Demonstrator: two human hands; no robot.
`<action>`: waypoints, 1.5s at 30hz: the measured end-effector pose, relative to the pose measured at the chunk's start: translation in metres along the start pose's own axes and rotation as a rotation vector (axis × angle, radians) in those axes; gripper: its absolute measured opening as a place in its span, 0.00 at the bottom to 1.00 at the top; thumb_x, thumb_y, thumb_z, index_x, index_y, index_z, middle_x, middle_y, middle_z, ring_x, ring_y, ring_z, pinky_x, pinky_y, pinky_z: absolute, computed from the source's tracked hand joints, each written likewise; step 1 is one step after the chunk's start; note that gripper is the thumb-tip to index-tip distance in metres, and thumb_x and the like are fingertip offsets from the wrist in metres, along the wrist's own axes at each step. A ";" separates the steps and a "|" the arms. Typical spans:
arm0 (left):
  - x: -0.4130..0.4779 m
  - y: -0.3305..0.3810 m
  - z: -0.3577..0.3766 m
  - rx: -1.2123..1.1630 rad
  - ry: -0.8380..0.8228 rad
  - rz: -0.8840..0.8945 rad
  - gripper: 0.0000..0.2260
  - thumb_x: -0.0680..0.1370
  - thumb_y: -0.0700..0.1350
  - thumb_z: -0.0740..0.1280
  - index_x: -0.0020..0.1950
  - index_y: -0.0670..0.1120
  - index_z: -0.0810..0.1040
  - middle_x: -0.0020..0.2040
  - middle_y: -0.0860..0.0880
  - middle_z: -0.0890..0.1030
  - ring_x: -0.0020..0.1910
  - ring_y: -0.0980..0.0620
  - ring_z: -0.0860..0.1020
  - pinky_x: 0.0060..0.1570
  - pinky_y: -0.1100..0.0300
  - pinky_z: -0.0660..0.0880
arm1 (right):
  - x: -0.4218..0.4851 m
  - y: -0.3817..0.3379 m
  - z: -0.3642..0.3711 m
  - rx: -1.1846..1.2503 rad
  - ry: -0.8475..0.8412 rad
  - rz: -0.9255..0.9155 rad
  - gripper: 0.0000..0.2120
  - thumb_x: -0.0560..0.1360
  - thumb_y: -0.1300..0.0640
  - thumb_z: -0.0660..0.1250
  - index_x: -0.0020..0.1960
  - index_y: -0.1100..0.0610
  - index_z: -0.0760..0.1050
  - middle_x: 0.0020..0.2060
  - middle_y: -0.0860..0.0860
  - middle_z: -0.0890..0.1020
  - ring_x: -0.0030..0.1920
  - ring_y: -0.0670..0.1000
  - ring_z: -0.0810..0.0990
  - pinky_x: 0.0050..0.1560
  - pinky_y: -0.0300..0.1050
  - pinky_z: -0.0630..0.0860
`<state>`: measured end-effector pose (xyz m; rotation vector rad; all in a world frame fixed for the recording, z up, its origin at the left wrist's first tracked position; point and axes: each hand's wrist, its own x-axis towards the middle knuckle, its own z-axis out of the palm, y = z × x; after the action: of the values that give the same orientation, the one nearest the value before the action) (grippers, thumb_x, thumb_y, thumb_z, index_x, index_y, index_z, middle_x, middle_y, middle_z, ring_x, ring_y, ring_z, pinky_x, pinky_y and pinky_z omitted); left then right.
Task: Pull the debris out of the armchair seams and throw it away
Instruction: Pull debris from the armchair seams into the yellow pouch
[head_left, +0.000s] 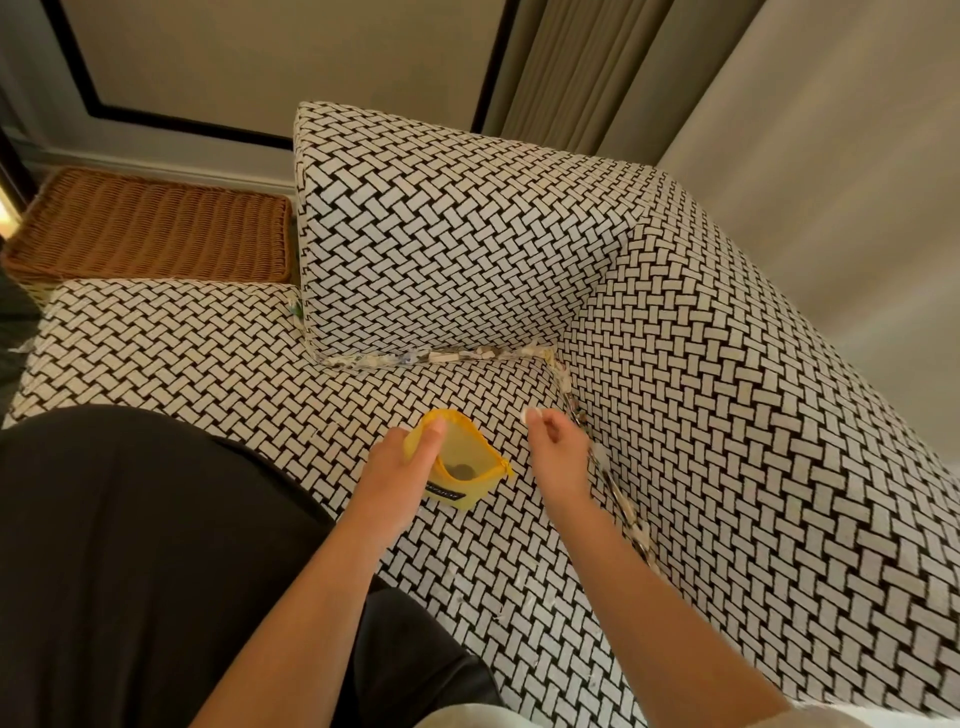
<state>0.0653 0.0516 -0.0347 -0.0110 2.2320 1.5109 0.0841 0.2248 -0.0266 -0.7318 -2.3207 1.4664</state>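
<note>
Debris (431, 358), pale scraps, packs the seams under the back cushion (441, 234) and along the side of the basket-weave armchair (727, 415). My left hand (400, 462) grips a soft yellow pouch (462, 467), mouth open, over the seat (208, 353). My right hand (558, 447) pinches a white scrap (532, 414) beside its rim, with bare seat around both.

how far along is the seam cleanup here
Early. Done: a few dark bits lie in the yellow pouch. In hand: the left hand holds the pouch open; the right hand pinches a pale scrap beside it. Left: debris lines the back seam and the side seam.
</note>
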 end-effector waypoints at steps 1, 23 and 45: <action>0.000 0.000 0.000 0.005 -0.003 0.003 0.25 0.76 0.67 0.49 0.59 0.49 0.67 0.55 0.46 0.72 0.49 0.52 0.72 0.43 0.58 0.69 | -0.010 -0.011 -0.001 0.050 -0.051 -0.038 0.12 0.78 0.57 0.62 0.36 0.57 0.73 0.23 0.43 0.69 0.25 0.41 0.64 0.26 0.30 0.62; 0.001 -0.004 -0.001 -0.055 -0.022 -0.025 0.24 0.75 0.68 0.50 0.57 0.50 0.65 0.55 0.46 0.72 0.53 0.49 0.74 0.55 0.47 0.75 | 0.063 0.027 -0.031 -0.317 -0.074 0.524 0.23 0.76 0.61 0.60 0.70 0.54 0.60 0.33 0.53 0.74 0.25 0.49 0.69 0.23 0.40 0.68; 0.001 -0.003 -0.002 -0.082 -0.050 -0.001 0.27 0.74 0.68 0.50 0.60 0.49 0.67 0.57 0.46 0.72 0.52 0.51 0.73 0.46 0.58 0.70 | 0.067 0.042 -0.038 -0.464 -0.033 0.336 0.10 0.76 0.55 0.65 0.54 0.59 0.78 0.34 0.52 0.77 0.33 0.51 0.75 0.34 0.43 0.75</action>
<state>0.0642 0.0492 -0.0375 0.0007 2.1301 1.5843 0.0585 0.3063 -0.0492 -1.2790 -2.6968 1.0561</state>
